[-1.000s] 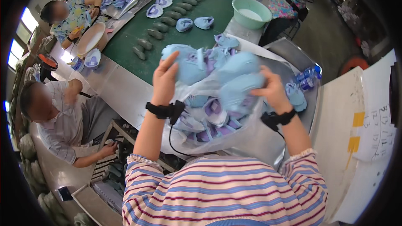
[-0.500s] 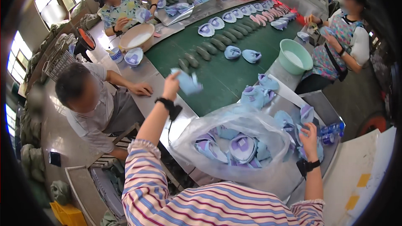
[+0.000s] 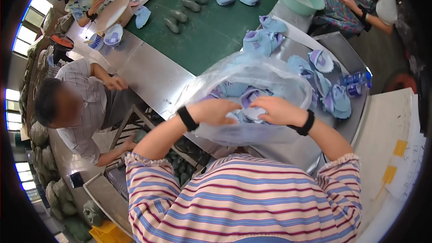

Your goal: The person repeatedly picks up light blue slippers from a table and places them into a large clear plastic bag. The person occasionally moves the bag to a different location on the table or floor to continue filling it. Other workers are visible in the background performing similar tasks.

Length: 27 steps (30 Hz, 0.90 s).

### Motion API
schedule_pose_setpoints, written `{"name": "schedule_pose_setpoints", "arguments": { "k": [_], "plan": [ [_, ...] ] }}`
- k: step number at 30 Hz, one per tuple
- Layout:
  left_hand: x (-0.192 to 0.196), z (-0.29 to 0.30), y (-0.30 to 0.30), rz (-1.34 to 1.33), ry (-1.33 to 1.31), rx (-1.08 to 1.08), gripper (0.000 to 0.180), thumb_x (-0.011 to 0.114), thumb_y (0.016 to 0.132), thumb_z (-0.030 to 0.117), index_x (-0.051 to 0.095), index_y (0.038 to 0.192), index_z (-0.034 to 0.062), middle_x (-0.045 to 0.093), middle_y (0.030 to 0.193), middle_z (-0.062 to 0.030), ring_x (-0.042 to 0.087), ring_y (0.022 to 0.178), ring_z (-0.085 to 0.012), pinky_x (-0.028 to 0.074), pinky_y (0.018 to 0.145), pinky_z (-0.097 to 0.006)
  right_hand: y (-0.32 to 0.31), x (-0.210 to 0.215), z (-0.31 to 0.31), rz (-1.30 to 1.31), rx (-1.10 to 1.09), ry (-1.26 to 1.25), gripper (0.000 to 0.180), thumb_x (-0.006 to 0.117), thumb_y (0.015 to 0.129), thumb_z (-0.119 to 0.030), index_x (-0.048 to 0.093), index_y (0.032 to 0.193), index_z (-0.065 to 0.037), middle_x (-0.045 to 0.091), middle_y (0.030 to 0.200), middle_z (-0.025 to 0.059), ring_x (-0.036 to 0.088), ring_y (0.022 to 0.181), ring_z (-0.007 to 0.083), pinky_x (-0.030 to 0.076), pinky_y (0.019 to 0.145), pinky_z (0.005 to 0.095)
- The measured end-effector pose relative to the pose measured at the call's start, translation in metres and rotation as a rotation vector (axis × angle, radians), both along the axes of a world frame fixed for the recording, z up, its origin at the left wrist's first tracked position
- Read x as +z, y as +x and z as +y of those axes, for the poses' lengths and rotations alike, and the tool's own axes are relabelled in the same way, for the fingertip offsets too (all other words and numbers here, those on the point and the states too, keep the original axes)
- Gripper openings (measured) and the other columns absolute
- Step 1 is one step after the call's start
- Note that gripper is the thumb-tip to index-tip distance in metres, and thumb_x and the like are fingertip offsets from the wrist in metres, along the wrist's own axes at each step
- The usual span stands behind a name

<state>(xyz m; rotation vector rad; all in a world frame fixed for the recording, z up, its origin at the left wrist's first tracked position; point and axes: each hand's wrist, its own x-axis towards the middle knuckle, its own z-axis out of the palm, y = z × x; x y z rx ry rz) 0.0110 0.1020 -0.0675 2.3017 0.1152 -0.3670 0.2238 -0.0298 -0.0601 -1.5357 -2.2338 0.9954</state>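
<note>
A big clear plastic bag (image 3: 252, 103) is sitting open on the shiny metal table (image 3: 153, 74), just in front of the person, and it is bulging with blue and purple shoe tops (image 3: 254, 94). White paper sheets (image 3: 411, 166) with yellow sticky tags (image 3: 399, 147) are lying at the right. The left hand (image 3: 215, 110) and right hand (image 3: 275, 110) are both reaching into the bag's mouth, fingers loosely curled over the shoe tops, gripping nothing I can see

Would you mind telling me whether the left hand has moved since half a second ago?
Yes. The left hand has come back from over the green conveyor belt to the clear plastic bag of blue shoe uppers.
</note>
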Motion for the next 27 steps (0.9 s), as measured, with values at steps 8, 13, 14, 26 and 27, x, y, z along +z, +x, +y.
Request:
{"name": "schedule_pose_setpoints", "arguments": {
  "k": [8, 13, 14, 26, 27],
  "plan": [
    [-0.011, -0.044, -0.115, 0.381, 0.519, 0.417, 0.074, 0.071, 0.065, 0.040, 0.042, 0.122, 0.0040, 0.052, 0.115, -0.0146, 0.049, 0.108, -0.0344, 0.041, 0.087, -0.042, -0.052, -0.035, -0.057, -0.069, 0.689, -0.394, 0.057, 0.057, 0.073, -0.008, 0.041, 0.128, -0.016, 0.042, 0.129, 0.0112, 0.041, 0.117, 0.0311, 0.041, 0.089, 0.0403],
    [-0.009, -0.052, -0.075, -0.281, 0.312, 0.498, 0.063, 0.070, 0.070, 0.027, 0.042, 0.121, 0.0020, 0.049, 0.117, -0.0178, 0.046, 0.110, -0.0322, 0.042, 0.087, -0.036, -0.076, -0.025, -0.030, -0.078, 0.372, -0.298, 0.024, 0.050, 0.075, -0.013, 0.061, 0.097, -0.010, 0.062, 0.091, 0.0139, 0.059, 0.086, 0.0300, 0.047, 0.073, 0.0409],
    [-0.008, -0.051, -0.062, -0.380, 0.255, 0.482, 0.062, 0.069, 0.071, 0.024, 0.041, 0.122, 0.0022, 0.049, 0.118, -0.0184, 0.046, 0.110, -0.0324, 0.042, 0.087, -0.035, -0.080, -0.027, -0.022, 0.064, 0.176, -0.156, 0.019, 0.051, 0.075, -0.015, 0.062, 0.089, -0.008, 0.063, 0.082, 0.0134, 0.061, 0.079, 0.0294, 0.048, 0.068, 0.0412],
    [-0.080, -0.021, -0.140, 0.457, 0.824, 0.636, 0.055, 0.047, 0.083, 0.031, 0.035, 0.131, 0.0073, 0.042, 0.128, -0.0170, 0.041, 0.115, -0.0429, 0.029, 0.083, -0.069, -0.095, -0.061, 0.002, -0.207, -0.149, 0.088, 0.046, 0.071, 0.066, -0.023, 0.049, 0.102, -0.003, 0.051, 0.096, 0.0157, 0.057, 0.081, 0.0342, 0.048, 0.065, 0.0438],
    [-0.080, -0.021, -0.134, 0.517, 0.886, 0.625, 0.045, 0.042, 0.085, 0.024, 0.040, 0.128, 0.0095, 0.041, 0.129, -0.0153, 0.038, 0.118, -0.0432, 0.025, 0.082, -0.073, -0.093, -0.069, 0.014, -0.221, -0.182, 0.098, 0.046, 0.070, 0.067, -0.024, 0.049, 0.103, -0.004, 0.051, 0.097, 0.0155, 0.056, 0.085, 0.0338, 0.048, 0.067, 0.0437]
  ]
}}
